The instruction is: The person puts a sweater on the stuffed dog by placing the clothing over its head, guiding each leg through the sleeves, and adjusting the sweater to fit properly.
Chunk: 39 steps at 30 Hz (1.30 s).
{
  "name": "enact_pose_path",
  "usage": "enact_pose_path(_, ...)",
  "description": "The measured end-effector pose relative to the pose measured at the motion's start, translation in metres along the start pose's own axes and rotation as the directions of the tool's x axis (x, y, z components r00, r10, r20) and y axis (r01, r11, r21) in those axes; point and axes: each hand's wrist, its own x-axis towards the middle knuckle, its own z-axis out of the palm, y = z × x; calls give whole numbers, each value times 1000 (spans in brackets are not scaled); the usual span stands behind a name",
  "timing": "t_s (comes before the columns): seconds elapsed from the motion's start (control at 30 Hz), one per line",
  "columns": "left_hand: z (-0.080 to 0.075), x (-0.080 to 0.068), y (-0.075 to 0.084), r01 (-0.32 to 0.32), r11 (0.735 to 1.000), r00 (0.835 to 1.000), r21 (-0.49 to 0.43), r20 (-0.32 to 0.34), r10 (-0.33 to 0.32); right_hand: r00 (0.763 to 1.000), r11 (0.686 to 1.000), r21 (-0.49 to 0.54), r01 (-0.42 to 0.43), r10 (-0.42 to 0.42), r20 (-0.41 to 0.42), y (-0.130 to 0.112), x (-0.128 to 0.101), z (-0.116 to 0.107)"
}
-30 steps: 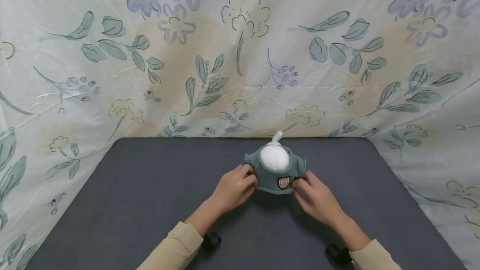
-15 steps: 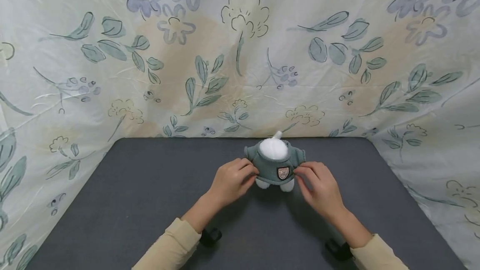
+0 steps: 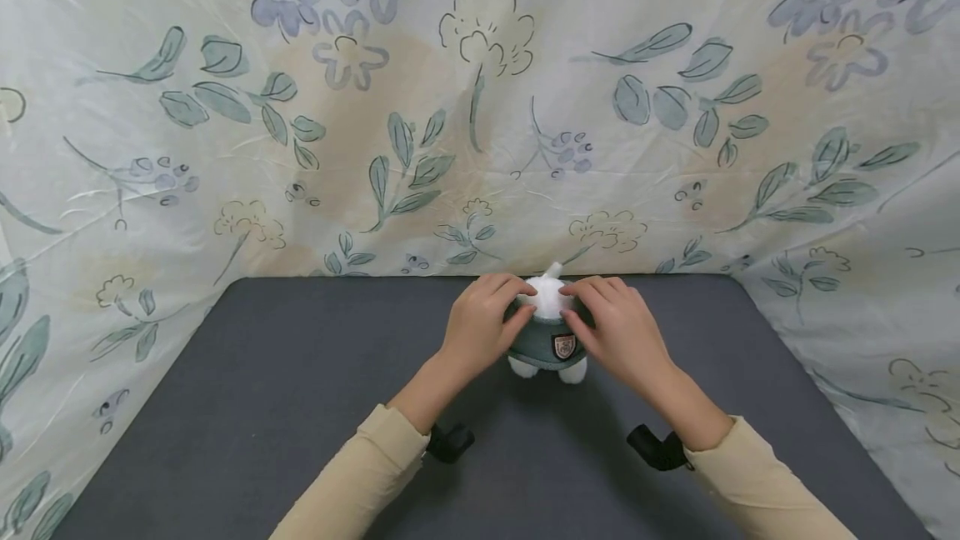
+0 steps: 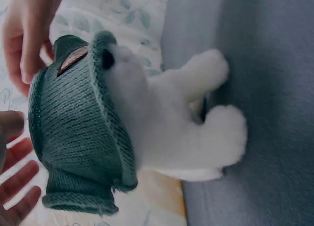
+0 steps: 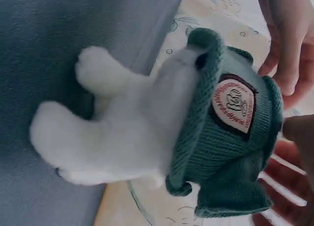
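A small white plush toy point(image 3: 548, 298) stands at the centre of the head view, on the far part of a dark grey table point(image 3: 262, 390), just in front of the floral cloth backdrop point(image 3: 480, 107) that fills the upper half of the frame. A green knitted sweater point(image 3: 546, 345) is bunched around the toy's upper body, with a small shield-shaped badge point(image 3: 564, 346) facing the camera; two white feet point(image 3: 573, 372) show below the hem. The left hand point(image 3: 483, 325) rests against the left side of the toy, its fingers curled over the sweater's top edge and touching the white fur. The right hand point(image 3: 617, 328) mirrors it on the right side, fingers bent over the top of the sweater. Both hands hold the sweater near the neck opening, though how firmly they pinch the knit cannot be told. In the left wrist view the sweater point(image 4: 78, 137) sits rolled high around the toy point(image 4: 186, 132), leaving the legs bare. The right wrist view shows the badge point(image 5: 232, 104) on the bunched knit, with fingers point(image 5: 289, 64) at the upper right.
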Motion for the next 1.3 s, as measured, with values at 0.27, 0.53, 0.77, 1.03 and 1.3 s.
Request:
enact_pose_path(0.27,0,7,1,180,983,954,32,238,-183,978,994,-83,-66,81,193,4,3,1)
enact_pose_path(0.53,-1,6,1,256,964,878,77,398,-265,908,979,-17,-202,194,372,5,4,1)
enact_pose_path(0.77,1,5,0,289,949,833,123,456,-313,853,954,24,-299,256,454,7,5,1)
enact_pose_path(1.03,2,4,3,297,945,804,138,498,-326,854,931,88,-354,284,436,12,4,9)
enact_pose_path(1.3,6,1,6,300,945,836,132,441,-327,871,872,175,-457,400,286,7,-11,23)
